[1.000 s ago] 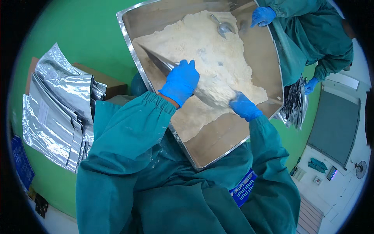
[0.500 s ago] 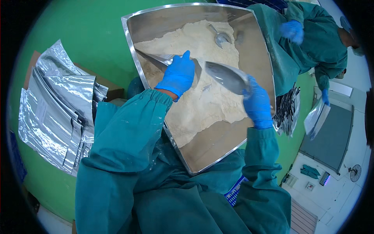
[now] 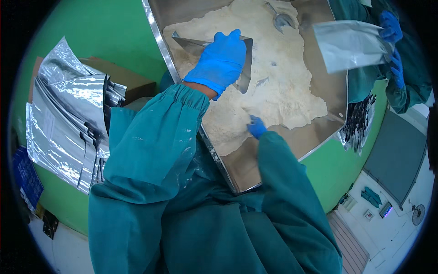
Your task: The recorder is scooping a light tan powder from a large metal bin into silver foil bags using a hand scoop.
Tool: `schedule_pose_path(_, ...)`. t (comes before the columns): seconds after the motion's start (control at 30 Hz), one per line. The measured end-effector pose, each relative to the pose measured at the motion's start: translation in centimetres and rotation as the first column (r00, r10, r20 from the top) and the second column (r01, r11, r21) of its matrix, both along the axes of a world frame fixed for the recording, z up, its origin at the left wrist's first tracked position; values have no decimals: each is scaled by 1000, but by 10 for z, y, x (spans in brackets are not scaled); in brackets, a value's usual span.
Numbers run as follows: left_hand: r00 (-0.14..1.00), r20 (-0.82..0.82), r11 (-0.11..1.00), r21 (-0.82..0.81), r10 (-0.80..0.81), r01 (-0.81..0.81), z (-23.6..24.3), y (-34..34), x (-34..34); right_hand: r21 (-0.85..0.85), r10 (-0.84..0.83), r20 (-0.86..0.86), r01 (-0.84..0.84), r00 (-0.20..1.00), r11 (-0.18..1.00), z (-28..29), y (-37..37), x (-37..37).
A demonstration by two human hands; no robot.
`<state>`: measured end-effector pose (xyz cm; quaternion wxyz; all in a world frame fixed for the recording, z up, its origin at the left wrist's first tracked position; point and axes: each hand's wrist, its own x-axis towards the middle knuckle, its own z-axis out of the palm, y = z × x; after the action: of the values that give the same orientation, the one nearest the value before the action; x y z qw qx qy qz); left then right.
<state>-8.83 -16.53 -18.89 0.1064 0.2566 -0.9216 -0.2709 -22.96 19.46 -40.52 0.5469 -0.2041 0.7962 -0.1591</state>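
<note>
My left hand point(image 3: 218, 61), in a blue glove, is closed on a silver foil bag point(image 3: 246, 68) over the left part of the metal bin point(image 3: 165, 55). The bag's edges show on both sides of my fingers; the rest is behind my hand. My right hand point(image 3: 258, 127), also gloved, is low at the near part of the pale powder point(image 3: 283, 86), its fingers partly hidden. The metal scoop it held a moment ago is out of sight, seemingly sunk in the powder. Another metal scoop point(image 3: 284, 20) lies on the powder at the far side.
To the left, a stack of silver foil bags point(image 3: 64, 123) leans in a cardboard box point(image 3: 134, 86). At the right, a co-worker's gloved hands point(image 3: 393, 45) hold a pale silver bag point(image 3: 349, 45) near the bin's rim. More foil bags point(image 3: 358, 123) stand beside the bin.
My right hand has come down and left into the near powder, and its scoop has gone from sight. My left hand still grips the foil bag. The co-worker's bag has come beside the bin.
</note>
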Motion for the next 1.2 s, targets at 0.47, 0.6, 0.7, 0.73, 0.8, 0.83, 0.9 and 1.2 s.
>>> schedule_pose_path(0.47, 993, -2, 990, -77, -118, 118, -13, 13, -1, -105, 105, -127, -118, 986, 987, 213, -59, -38)
schedule_pose_path(0.6, 992, -14, 992, -40, -124, 123, -15, 27, -4, -149, 122, -289, -171, 950, 974, 277, -103, -40)
schedule_pose_path(0.7, 985, -25, 984, -58, -168, 167, -15, 33, -8, -9, 305, -669, -418, 678, 908, 295, -150, -14)
schedule_pose_path(0.73, 984, -8, 983, -41, -179, 179, -14, 34, -9, 27, 336, -781, -510, 526, 860, 295, -165, 0)
schedule_pose_path(0.8, 985, -2, 985, 13, -172, 172, -13, 33, -9, 159, 351, -846, -437, 402, 885, 291, -194, 29)
schedule_pose_path(0.83, 988, -13, 987, 52, -152, 153, -12, 32, -9, 193, 346, -880, -421, 326, 886, 293, -203, 39)
schedule_pose_path(0.9, 992, -39, 992, 31, -122, 123, -11, 28, -8, 219, 327, -915, -392, 236, 894, 303, -208, 43)
schedule_pose_path(1.2, 997, -37, 988, 145, 63, -57, -4, -3, -9, -20, 114, -895, -296, 431, 955, 252, -101, -51)
